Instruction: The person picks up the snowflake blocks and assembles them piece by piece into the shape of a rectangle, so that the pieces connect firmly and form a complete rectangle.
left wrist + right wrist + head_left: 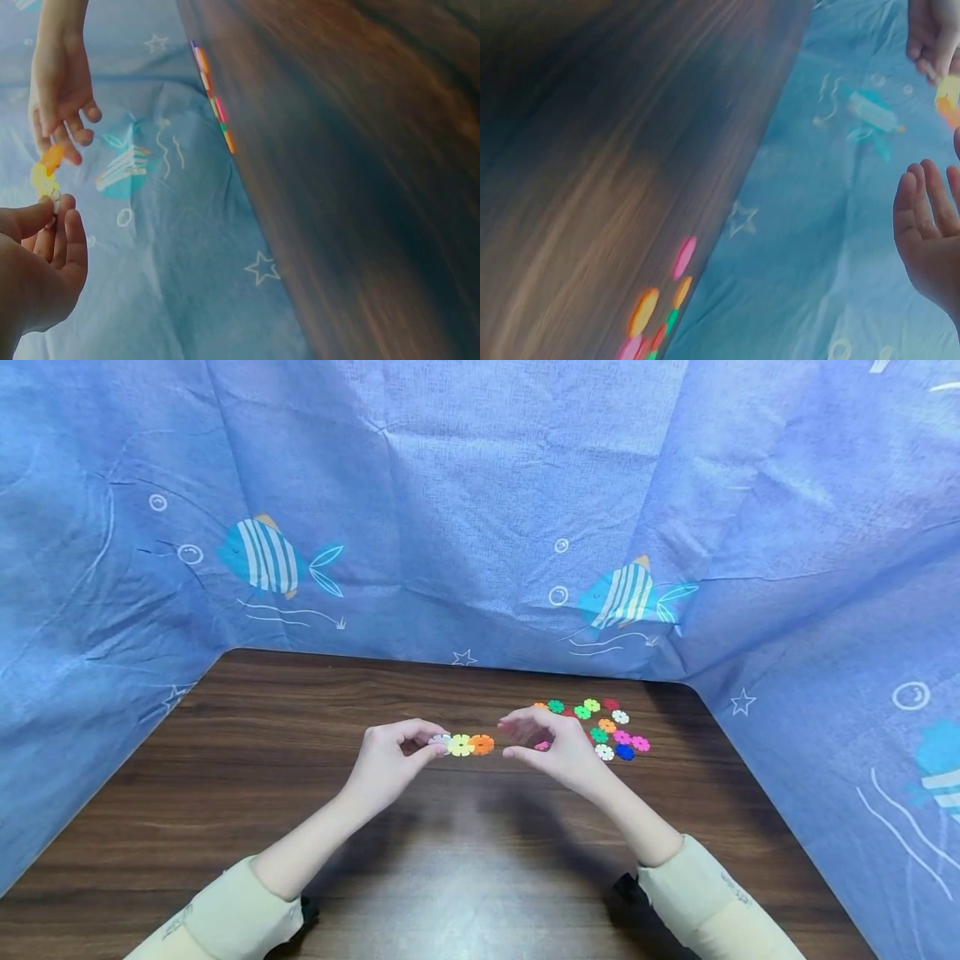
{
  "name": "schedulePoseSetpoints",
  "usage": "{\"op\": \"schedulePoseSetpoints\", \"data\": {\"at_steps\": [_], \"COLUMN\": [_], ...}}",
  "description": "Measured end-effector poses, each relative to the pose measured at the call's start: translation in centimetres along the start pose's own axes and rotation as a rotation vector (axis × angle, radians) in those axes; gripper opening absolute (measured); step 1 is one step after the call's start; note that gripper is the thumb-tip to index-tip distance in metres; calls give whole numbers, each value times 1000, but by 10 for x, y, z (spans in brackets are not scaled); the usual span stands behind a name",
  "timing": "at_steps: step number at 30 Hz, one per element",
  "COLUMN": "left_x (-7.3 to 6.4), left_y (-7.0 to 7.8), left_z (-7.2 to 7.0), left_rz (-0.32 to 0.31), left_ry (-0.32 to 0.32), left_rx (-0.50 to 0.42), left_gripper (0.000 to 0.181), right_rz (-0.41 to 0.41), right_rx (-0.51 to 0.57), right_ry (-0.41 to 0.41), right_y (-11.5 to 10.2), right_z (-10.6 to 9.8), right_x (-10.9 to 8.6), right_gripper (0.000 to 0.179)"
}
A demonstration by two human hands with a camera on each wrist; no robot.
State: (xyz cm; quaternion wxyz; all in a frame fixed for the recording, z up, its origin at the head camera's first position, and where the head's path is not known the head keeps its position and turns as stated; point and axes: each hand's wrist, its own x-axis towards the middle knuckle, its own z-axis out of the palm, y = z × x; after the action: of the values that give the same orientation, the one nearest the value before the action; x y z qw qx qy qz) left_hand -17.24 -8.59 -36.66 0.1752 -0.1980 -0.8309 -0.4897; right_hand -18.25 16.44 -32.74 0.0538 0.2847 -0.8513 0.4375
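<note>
A blue fish-print curtain [480, 485] is hanging around a wooden table [247, 777]. Above it, the left hand [384, 767] is pinching the white end of a white, yellow and orange flower-disc strip [461, 745], while the right hand [572, 757] is hovering just beside its orange end, fingers loosely curved, grasping nothing. Scattered flower discs [607, 726] are lying beyond.

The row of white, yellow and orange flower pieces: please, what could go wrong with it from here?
The yellow piece and orange piece might droop or detach, since the left hand pinches only the white piece at the end. If they fall, the right hand may not catch them in time: it is empty and apart from the orange piece.
</note>
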Motion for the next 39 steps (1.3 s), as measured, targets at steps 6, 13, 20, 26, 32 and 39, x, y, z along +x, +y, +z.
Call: {"op": "schedulePoseSetpoints", "data": {"at_steps": [6,13,20,26,32,39], "left_x": [-1,-4,-3,-2,-1,-1], "left_y": [-4,-5,-12,-17,-17,-16], "left_z": [-5,-11,-13,-12,-12,-13], "left_rz": [4,2,-12,-18,-33,-38], "left_ry": [6,9,4,-2,-20,-28], "left_rx": [20,22,34,42,38,46], "left_gripper": [11,12,12,13,12,12], "right_rz": [6,-132,-142,-152,-123,-79], "right_rx": [-51,-173,-241,-298,-345,-359], "right_ry": [-57,-96,-124,-157,-253,-317], "right_y": [34,93,121,143,163,170], "right_z": [-15,-33,-41,-42,-37,-31], "right_x": [2,8,11,19,25,33], "right_gripper": [39,41,41,39,37,36]}}
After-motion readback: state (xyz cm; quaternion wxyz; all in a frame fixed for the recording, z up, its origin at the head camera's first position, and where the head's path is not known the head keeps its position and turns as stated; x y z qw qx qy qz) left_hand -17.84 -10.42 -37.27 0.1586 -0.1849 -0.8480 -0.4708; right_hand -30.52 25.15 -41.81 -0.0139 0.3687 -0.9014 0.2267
